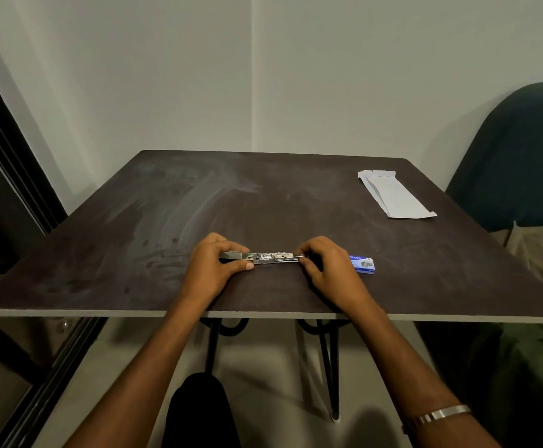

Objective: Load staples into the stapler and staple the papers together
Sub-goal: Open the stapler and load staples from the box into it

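Observation:
A silver metal stapler lies swung open flat on the dark table, near its front edge. My left hand grips the stapler's left half, thumb below and fingers over the top. My right hand pinches the stapler's right end with curled fingers. A small blue staple box lies just right of my right hand, partly hidden by it. The folded white papers lie at the table's far right, apart from both hands.
A dark green chair stands past the table's right edge. Walls close in behind the table. A dark door frame runs down the left side. Black hairpin legs show under the table.

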A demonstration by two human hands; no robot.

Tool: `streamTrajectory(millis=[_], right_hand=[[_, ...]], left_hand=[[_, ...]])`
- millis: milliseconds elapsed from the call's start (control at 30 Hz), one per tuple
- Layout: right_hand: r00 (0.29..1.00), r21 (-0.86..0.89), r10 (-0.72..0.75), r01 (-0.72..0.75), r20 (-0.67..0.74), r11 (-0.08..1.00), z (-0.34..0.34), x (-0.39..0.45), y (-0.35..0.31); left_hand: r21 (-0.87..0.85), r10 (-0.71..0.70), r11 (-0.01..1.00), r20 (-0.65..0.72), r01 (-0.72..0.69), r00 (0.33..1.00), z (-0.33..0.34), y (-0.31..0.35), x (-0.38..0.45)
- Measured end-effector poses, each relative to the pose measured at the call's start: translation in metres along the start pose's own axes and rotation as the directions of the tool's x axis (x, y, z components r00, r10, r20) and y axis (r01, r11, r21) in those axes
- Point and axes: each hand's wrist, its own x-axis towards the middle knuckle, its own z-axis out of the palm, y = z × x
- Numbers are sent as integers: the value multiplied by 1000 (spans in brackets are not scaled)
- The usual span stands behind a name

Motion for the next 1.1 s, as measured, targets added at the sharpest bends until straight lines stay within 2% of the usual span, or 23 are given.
streamTrajectory(millis=[367,600,767,1100], right_hand=[[997,74,31,-36,66,997,-3,0,-6],[999,127,15,-21,50,992,-2,0,-11],[998,116,-46,41,38,992,0,3,-18],[978,3,-133,135,161,991,9,6,-39]], left_hand=[[223,92,969,53,-101,994,9,1,0],[254,107,960,66,-120,992,12,1,-1],[238,113,963,66,-126,991,11,0,-2],[270,111,955,50,-121,993,14,-2,-1]])
